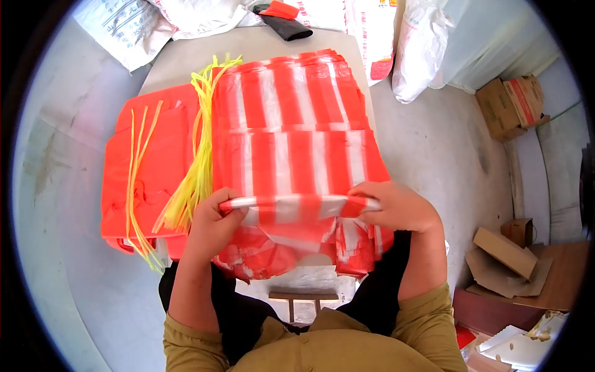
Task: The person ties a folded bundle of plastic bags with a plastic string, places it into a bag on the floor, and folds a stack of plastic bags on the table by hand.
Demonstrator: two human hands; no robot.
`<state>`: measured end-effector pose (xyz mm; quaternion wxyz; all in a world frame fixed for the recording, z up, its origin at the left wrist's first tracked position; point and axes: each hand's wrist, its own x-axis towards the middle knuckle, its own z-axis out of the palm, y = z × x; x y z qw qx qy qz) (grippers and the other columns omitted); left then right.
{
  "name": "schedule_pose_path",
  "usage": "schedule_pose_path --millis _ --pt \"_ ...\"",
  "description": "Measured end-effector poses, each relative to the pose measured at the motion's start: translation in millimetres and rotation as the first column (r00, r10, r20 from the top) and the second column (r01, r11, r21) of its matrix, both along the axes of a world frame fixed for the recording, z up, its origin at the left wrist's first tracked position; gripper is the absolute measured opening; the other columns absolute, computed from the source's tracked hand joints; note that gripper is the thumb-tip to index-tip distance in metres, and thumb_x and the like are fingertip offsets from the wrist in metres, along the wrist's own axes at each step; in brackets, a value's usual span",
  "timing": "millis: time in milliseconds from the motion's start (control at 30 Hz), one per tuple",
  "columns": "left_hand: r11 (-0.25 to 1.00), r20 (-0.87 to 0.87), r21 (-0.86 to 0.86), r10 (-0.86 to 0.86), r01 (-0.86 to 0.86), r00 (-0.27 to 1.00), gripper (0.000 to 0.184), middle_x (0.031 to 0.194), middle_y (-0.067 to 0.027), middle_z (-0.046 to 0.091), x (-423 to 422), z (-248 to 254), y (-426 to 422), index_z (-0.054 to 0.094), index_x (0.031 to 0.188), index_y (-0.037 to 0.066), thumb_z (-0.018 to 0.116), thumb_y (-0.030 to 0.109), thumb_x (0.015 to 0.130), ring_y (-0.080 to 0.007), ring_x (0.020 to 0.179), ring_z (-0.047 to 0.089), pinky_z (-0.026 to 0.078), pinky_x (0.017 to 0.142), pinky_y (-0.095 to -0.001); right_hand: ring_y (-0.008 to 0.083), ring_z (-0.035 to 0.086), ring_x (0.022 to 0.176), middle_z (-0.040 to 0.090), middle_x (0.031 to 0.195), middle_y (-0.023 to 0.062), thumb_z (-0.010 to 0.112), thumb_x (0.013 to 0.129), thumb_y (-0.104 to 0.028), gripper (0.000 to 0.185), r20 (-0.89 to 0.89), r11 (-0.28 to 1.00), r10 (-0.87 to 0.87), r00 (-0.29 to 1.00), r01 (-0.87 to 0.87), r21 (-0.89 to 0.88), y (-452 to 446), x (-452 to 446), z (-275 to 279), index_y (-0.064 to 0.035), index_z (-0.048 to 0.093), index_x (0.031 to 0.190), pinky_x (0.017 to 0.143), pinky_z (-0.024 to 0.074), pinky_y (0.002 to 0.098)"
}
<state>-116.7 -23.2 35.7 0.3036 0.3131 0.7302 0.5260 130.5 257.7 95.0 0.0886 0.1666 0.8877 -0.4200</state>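
Note:
A stack of red-and-white striped plastic sheets (291,99) lies on the table and hangs over its front edge. My left hand (217,223) pinches the left end of a folded striped edge (285,201), and my right hand (393,208) grips its right end. The folded edge stretches level between both hands. Beside the stack, a bundle of yellow strips (195,155) runs lengthwise. Further left sits a pile of plain red material (161,118) with several loose yellow-orange strips (131,180) on it.
The table's bare top (198,53) shows behind the stacks. White printed sacks (127,28) and a black and red item (285,25) are at the back. Cardboard boxes (511,105) stand at right, with opened cardboard (505,260) lower down. A wooden stool (304,296) shows between my legs.

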Motion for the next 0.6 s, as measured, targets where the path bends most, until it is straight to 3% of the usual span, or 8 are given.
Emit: schedule_pose_path --millis 100,200,233,300,400,433,500,600 --pt "0.989 0.259 -0.050 0.150 -0.142 0.954 0.023 0.082 0.0024 0.061 -1 -6 6 0.064 0.118 0.003 0.069 0.002 0.096 -0.0068 0.071 0.055 0.046 0.062 -0.0247 0.0151 0.066 0.094 0.071 0.102 0.0058 0.072 0.091 -0.012 0.028 -0.039 0.965 -0.251 0.967 0.247 -0.087 18 11 -16 -0.0019 0.067 0.117 0.085 0.0529 0.0308" --pt "0.960 0.181 0.019 0.273 -0.281 0.945 0.045 0.081 0.0009 0.059 0 -13 16 0.054 0.137 0.005 0.070 0.004 0.095 -0.0062 0.071 0.055 0.044 0.061 -0.0240 0.0103 0.062 0.092 0.068 0.099 0.0020 0.070 0.093 -0.010 0.020 -0.076 0.883 -0.452 0.889 0.433 -0.182 24 6 -30 -0.0018 0.066 0.111 0.084 0.0514 0.0273" --pt "0.958 0.074 0.023 0.282 -0.284 0.957 0.050 0.083 -0.0004 0.060 0 -16 16 0.051 0.141 0.006 0.071 0.004 0.094 -0.0075 0.073 0.056 0.045 0.062 -0.0249 0.0093 0.060 0.091 0.066 0.098 0.0010 0.069 0.094 -0.009 0.018 -0.096 0.851 -0.504 0.858 0.476 -0.221 24 2 -35 -0.0018 0.066 0.110 0.084 0.0509 0.0264" --pt "0.957 -0.141 0.032 0.290 -0.288 0.947 0.060 0.087 -0.0031 0.062 -3 -23 15 0.046 0.148 0.007 0.071 0.004 0.093 -0.0102 0.076 0.059 0.048 0.065 -0.0266 0.0096 0.060 0.092 0.067 0.100 0.0014 0.068 0.095 -0.009 0.019 -0.123 0.836 -0.538 0.834 0.511 -0.199 23 -5 -42 -0.0021 0.065 0.112 0.085 0.0506 0.0263" --pt "0.953 -0.208 0.188 0.276 -0.239 0.938 0.066 0.095 -0.0072 0.062 1 -31 19 0.045 0.152 0.007 0.072 0.004 0.091 -0.0141 0.080 0.059 0.049 0.070 -0.0299 0.0152 0.063 0.093 0.069 0.101 0.0070 0.068 0.096 -0.015 0.023 -0.176 0.830 -0.556 0.812 0.530 -0.175 25 -9 -58 -0.0013 0.064 0.114 0.084 0.0515 0.0313" --pt "0.962 -0.297 0.159 0.261 -0.222 0.918 0.065 0.097 -0.0078 0.062 0 -34 18 0.045 0.151 0.007 0.071 0.004 0.091 -0.0147 0.081 0.058 0.050 0.072 -0.0300 0.0179 0.065 0.093 0.070 0.101 0.0097 0.068 0.096 -0.018 0.026 -0.194 0.831 -0.555 0.809 0.530 -0.168 25 -10 -62 -0.0009 0.063 0.115 0.084 0.0521 0.0338" --pt "0.974 -0.396 0.085 0.225 -0.208 0.890 0.063 0.102 -0.0095 0.062 -2 -32 17 0.045 0.151 0.007 0.069 0.003 0.093 -0.0158 0.085 0.059 0.050 0.076 -0.0299 0.0154 0.062 0.096 0.068 0.104 0.0074 0.065 0.098 -0.014 0.024 -0.194 0.820 -0.572 0.797 0.559 -0.122 19 -12 -61 -0.0019 0.061 0.119 0.088 0.0511 0.0313" --pt "0.975 -0.280 -0.076 0.182 -0.211 0.943 0.059 0.117 -0.0138 0.066 3 -8 19 0.044 0.153 0.006 0.063 0.001 0.097 -0.0164 0.100 0.063 0.052 0.087 -0.0288 0.0160 0.062 0.099 0.067 0.105 0.0087 0.062 0.100 -0.014 0.025 -0.237 0.817 -0.569 0.788 0.575 -0.048 14 -14 -64 -0.0022 0.059 0.122 0.090 0.0507 0.0312"
